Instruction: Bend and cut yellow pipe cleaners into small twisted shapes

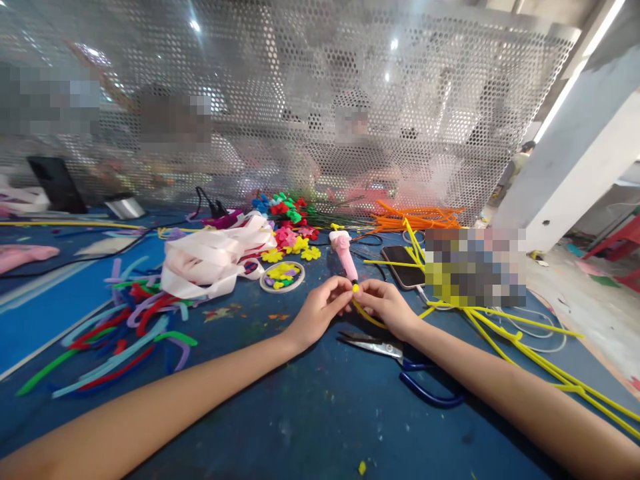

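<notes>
My left hand [324, 305] and my right hand [389, 305] meet over the blue table, fingertips pinched around one end of a yellow pipe cleaner [369, 319]. A small yellow bend shows between the fingers, and the strand curves down under my right hand. Just beyond the fingertips lies a pink glue gun [345, 257], its dark tip close to the yellow piece. Scissors with blue handles [380, 347] rest partly under my right forearm.
Coloured pipe cleaner pieces [145, 333] and white ribbon [205, 263] lie left. Yellow flowers [300, 247] and a round dish [295, 285] sit mid-table. A phone [403, 263] and long yellow strands [530, 350] lie right. A perforated metal screen [300, 100] stands behind.
</notes>
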